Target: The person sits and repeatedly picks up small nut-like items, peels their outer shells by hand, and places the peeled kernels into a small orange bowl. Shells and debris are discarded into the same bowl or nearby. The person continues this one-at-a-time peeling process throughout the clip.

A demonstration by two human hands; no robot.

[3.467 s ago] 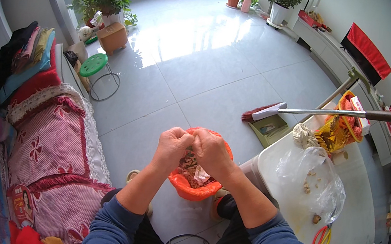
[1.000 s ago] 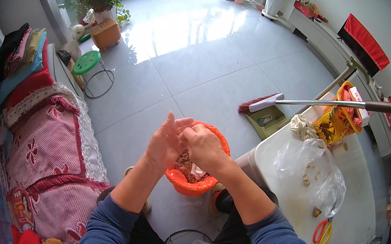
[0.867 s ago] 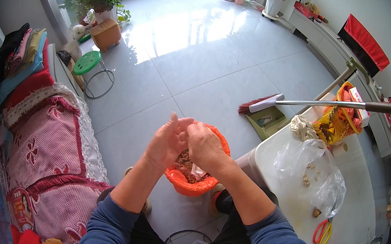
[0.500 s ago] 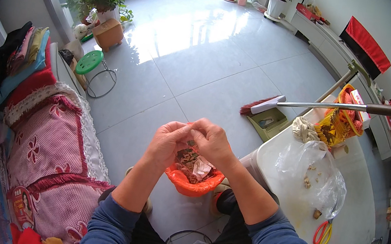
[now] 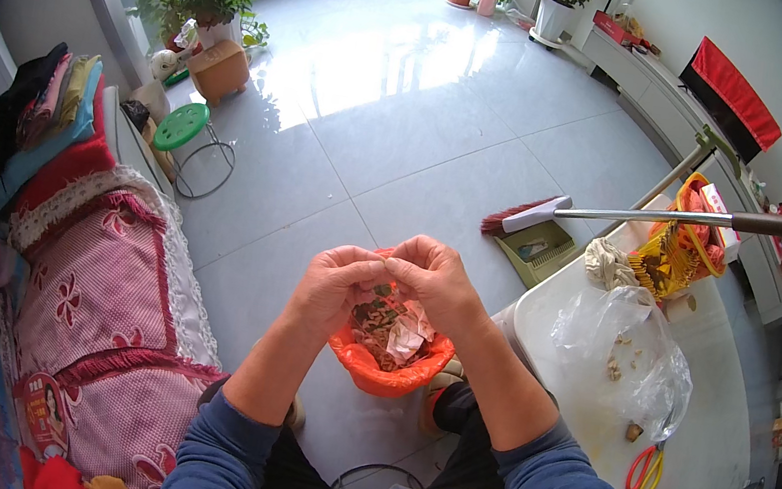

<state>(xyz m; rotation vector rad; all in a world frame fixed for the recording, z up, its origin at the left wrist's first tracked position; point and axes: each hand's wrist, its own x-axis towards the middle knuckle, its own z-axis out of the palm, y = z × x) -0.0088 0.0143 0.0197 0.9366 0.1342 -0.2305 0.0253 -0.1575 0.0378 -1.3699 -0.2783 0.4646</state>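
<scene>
Over a small bin (image 5: pixel 380 383) lined with an orange-red bag, my left hand (image 5: pixel 337 283) and my right hand (image 5: pixel 438 282) meet at the fingertips. Thumbs and forefingers of both are pinched together; whatever is between them is too small or hidden to name. Inside the bin lie brownish scraps with green bits (image 5: pixel 371 321) and a crumpled pale pink paper (image 5: pixel 411 333). The bin sits on the floor between my feet, its far rim partly covered by my hands.
On the white table (image 5: pixel 579 404) at right are a clear plastic bag (image 5: pixel 670 372) with small tan pieces, scissors (image 5: pixel 647 473) and a yellow basket (image 5: pixel 659 262). A broom (image 5: pixel 535 212) and dustpan (image 5: pixel 541 257) are beyond it. A covered sofa (image 5: pixel 99 302) and green-topped stool (image 5: pixel 182 125) stand left.
My hands have shifted slightly, the right one a little to the right and up. More of the green bits in the bin shows below the fingers. Both hands remain pinched.
</scene>
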